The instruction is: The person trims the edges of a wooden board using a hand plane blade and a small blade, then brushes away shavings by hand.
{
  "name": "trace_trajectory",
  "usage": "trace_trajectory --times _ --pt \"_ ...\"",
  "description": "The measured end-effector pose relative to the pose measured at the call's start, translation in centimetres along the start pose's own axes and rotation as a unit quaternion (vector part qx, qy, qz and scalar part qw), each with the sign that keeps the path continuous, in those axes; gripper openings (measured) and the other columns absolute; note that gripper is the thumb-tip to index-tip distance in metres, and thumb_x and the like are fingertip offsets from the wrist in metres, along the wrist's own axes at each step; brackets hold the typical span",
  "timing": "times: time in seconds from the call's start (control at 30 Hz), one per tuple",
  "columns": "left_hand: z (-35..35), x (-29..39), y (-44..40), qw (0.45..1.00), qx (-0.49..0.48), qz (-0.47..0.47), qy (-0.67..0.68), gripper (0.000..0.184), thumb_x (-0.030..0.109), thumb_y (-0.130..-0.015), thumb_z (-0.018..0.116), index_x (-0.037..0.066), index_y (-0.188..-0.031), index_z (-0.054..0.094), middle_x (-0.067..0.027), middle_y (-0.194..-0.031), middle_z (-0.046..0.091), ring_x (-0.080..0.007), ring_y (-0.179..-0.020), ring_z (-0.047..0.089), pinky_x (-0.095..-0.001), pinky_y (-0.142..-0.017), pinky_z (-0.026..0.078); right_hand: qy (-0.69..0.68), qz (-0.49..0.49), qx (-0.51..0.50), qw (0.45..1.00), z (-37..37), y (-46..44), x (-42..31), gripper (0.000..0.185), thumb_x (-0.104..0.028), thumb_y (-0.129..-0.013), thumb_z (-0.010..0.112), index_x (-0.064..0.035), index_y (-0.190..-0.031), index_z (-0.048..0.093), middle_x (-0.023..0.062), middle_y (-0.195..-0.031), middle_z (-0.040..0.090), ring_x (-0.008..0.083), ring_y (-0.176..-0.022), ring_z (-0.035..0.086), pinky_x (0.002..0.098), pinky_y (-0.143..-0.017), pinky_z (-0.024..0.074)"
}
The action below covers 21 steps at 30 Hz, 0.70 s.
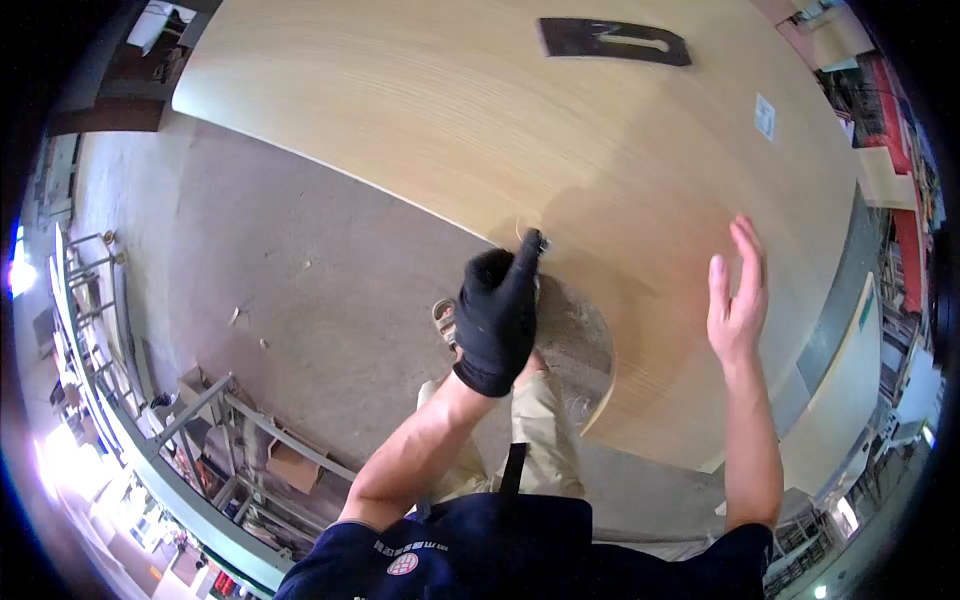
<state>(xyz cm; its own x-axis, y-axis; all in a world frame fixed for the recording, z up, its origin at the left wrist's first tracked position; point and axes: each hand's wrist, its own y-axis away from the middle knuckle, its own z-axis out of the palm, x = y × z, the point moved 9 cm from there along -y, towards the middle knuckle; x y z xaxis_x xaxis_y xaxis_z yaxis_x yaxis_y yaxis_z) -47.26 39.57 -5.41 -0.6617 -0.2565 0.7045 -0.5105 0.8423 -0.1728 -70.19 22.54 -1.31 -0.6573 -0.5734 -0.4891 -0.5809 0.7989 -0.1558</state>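
My left hand (497,315), in a black glove, is over the inner edge of a large pale wood-grain board (420,110). One finger points towards the board and the others are curled; what they hold, if anything, is hidden. A small dark bit (543,243) shows at the fingertip, too small to name. My bare right hand (738,305) is raised over the right part of the board, fingers apart and holding nothing. A dark flat plate with a long slot (615,42) lies on the far part of the board. A small white label (765,117) is at its right.
The board has a curved cutout (608,365) near my body. Below lies a grey floor (270,250) with small scraps. A metal frame (285,440) and a cardboard box (293,465) stand at lower left. More boards (825,410) and red metalwork (903,220) are at the right.
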Motion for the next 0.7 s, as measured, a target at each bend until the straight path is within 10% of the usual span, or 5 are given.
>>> trace_trajectory --times 0.2,0.43,0.7 --pt "7.4 6.9 7.9 0.948 -0.301 0.060 0.085 0.034 0.012 -0.093 0.064 0.010 -0.127 0.066 -0.0167 -0.085 0.063 -0.0301 -0.068 0.062 -0.0400 -0.059 0.051 0.108 -0.017 -0.006 0.994 1.1 2.5 -0.1 0.057 -0.027 -0.097 0.058 0.0008 -0.144 0.044 0.0222 -0.151 0.041 0.0411 -0.141 0.038 0.0523 -0.118 0.0290" --pt "1.1 1.0 0.7 0.998 0.023 0.010 -0.053 0.059 -0.001 -0.083 0.063 0.019 -0.139 0.059 -0.0161 -0.093 0.062 -0.0327 -0.083 0.063 -0.0403 -0.073 0.053 0.121 0.001 0.011 0.993 0.7 2.8 0.2 0.056 -0.024 -0.095 0.061 -0.0014 -0.143 0.046 0.0192 -0.151 0.042 0.0390 -0.140 0.040 0.0509 -0.116 0.0317" --pt "4.6 8.1 7.0 0.958 -0.212 0.189 0.048 0.046 0.003 -0.089 0.062 0.012 -0.134 0.062 -0.0127 -0.083 0.061 -0.0300 -0.073 0.061 -0.0392 -0.065 0.050 0.117 -0.015 0.051 0.992 0.3 2.8 0.2 0.054 -0.025 -0.092 0.065 -0.0035 -0.139 0.050 0.0180 -0.148 0.046 0.0381 -0.136 0.045 0.0492 -0.113 0.0372"
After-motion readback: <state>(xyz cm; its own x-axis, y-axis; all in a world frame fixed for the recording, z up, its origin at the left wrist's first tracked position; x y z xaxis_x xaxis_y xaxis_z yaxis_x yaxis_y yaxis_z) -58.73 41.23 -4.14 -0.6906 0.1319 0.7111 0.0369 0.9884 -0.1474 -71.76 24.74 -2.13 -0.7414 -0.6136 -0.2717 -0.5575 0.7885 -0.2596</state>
